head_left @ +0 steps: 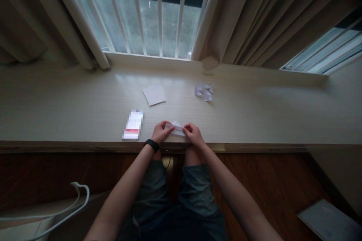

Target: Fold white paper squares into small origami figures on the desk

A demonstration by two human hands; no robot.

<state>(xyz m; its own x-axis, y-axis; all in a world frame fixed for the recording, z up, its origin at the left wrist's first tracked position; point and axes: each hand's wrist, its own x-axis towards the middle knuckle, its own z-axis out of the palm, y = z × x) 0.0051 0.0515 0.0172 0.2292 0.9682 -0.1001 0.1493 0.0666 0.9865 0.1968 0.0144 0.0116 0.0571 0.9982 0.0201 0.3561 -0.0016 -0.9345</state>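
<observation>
Between my hands, close to the front edge of the pale table, is a small folded piece of white paper. My left hand pinches its left end, thumb lying along the paper. At the right end, the fingers and thumb of my right hand are closed on it. A pointed flap of the paper shows above the folded strip. Farther back lies a stack of square white paper sheets. Several small folded paper pieces sit together to its right.
A phone with a blurred-out screen lies left of my hands. Curtains and a barred window stand behind the table. A white hanger-like frame is at lower left, and a flat pale object rests on the floor at right.
</observation>
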